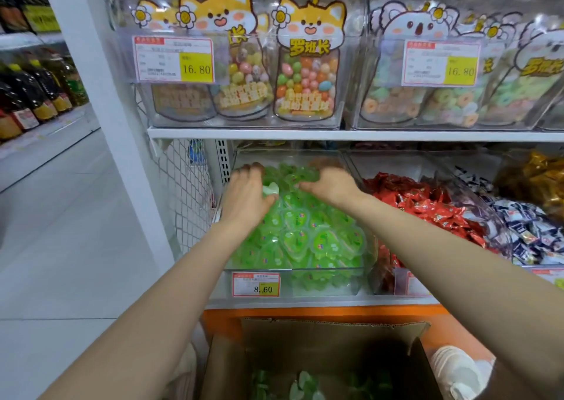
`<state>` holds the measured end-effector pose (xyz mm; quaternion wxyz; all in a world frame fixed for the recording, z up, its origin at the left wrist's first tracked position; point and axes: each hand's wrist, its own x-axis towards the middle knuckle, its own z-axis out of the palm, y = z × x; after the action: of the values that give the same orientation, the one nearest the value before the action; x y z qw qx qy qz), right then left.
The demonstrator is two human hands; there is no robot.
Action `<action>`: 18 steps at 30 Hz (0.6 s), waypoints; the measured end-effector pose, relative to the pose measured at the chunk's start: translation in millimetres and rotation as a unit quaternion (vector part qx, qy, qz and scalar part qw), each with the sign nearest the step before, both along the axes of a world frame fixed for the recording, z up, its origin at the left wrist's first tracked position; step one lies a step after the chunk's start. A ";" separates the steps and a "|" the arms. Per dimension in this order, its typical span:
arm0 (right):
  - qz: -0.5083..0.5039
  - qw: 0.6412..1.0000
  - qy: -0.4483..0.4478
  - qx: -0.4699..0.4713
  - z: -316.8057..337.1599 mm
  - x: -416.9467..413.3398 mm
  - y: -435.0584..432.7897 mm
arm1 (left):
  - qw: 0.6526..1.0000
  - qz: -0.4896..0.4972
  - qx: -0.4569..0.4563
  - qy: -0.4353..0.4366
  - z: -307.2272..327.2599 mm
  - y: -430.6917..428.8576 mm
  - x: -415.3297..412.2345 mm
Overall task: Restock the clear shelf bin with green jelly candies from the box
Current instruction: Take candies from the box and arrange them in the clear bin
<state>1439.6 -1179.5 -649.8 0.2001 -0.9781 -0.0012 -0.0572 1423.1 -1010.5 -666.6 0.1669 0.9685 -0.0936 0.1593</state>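
The green jelly candies (293, 234) are filling the clear bin (290, 157) on the lower shelf (305, 302). Both hands are lying on the pile near its back, the left hand (244, 192) beside the right hand (331, 182), fingers bending down among the candies; whether either grip is grasping any, one cannot tell. The box (320, 337) below is showing more candies only dimly.

A glossy clear plastic bin (351, 167) is seen, filled with shiny film-sealed green jelly candies (299, 231); the box (335, 335) is matt brown cardboard.
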 end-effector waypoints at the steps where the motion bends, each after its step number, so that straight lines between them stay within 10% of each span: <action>1: 0.001 1.000 0.012 -0.020 -4.3 9.3 1.9 | 0.999 -0.011 0.049 0.000 0.1 -2.5 8.4; 11: -0.003 1.000 -0.004 -0.011 -36.5 40.1 5.7 | 0.991 -0.036 0.130 0.019 -4.6 -6.5 32.2; 18: 0.009 0.983 -0.083 0.166 -7.0 16.6 -1.2 | 0.999 -0.022 -0.034 -0.036 26.1 17.9 1.6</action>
<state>1456.2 -1180.7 -656.8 0.3596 -0.9230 -0.0175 -0.1359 1424.7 -992.6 -640.5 0.1997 0.9537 -0.1153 0.1933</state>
